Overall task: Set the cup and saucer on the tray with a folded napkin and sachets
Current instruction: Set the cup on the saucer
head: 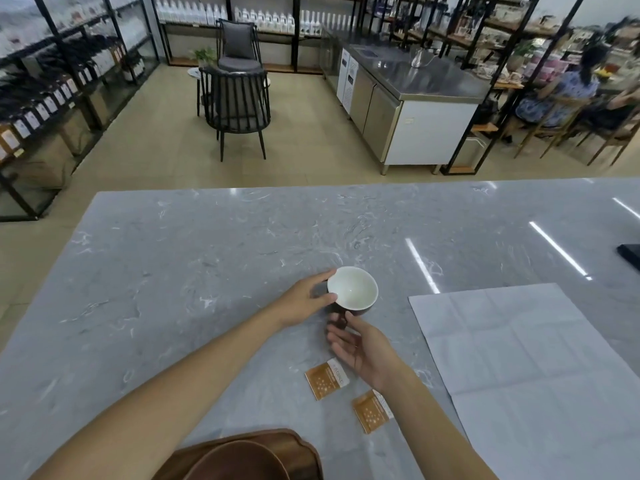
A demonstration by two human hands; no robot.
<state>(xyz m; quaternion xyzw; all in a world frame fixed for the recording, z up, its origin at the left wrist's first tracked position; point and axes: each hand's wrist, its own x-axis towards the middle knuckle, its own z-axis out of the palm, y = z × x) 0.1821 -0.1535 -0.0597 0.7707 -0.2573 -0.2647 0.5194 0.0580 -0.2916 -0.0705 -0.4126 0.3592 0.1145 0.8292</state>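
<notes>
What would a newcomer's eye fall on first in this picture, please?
First the cup, white inside, at the middle of the grey counter, with the left hand gripping its rim and the right hand at its handle. Next, two orange sachets lie nearer the person, an unfolded napkin spreads to the right, and a wooden tray holds a brown saucer at the bottom edge.

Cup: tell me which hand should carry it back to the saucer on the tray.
Probably the left hand: its thumb and fingers already grip the cup at the rim. The right hand lies open below the handle, holding nothing.
</notes>
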